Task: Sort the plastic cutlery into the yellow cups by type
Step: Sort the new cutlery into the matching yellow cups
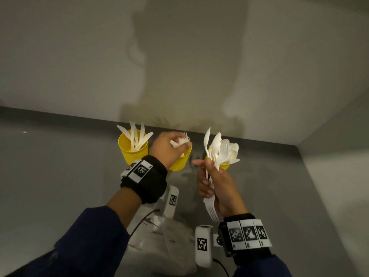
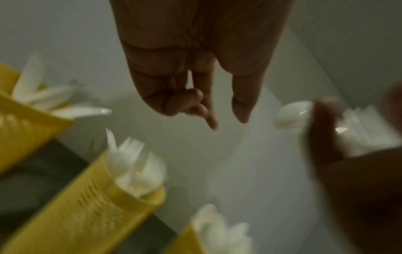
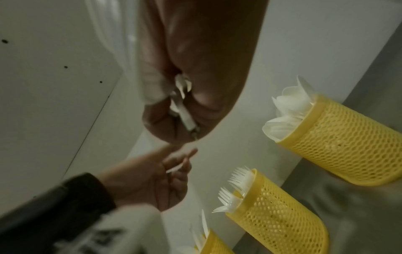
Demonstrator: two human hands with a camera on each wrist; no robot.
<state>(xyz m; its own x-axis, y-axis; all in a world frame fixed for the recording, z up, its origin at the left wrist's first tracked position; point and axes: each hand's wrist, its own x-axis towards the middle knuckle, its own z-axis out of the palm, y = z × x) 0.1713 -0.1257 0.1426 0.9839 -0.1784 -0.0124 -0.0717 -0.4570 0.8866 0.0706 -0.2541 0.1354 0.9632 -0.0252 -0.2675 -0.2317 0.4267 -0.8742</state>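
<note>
Head view: grey counter [image 1: 60,166] meets pale wall [image 1: 79,56]; both hands clutch white cutlery [image 1: 221,150].

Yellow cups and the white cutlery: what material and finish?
Yellow mesh cups: look like moulded plastic, matte, with perforated lattice walls and a solid rim band. White cutlery: thin plastic, slightly translucent and glossy, judging by small highlights; exact polymer not discernible.

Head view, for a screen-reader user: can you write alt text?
The right hand grips a bundle of white plastic cutlery above a grey counter, while the left hand hovers over the middle of three yellow mesh cups along the wall; the leftmost cup holds knives.
</note>
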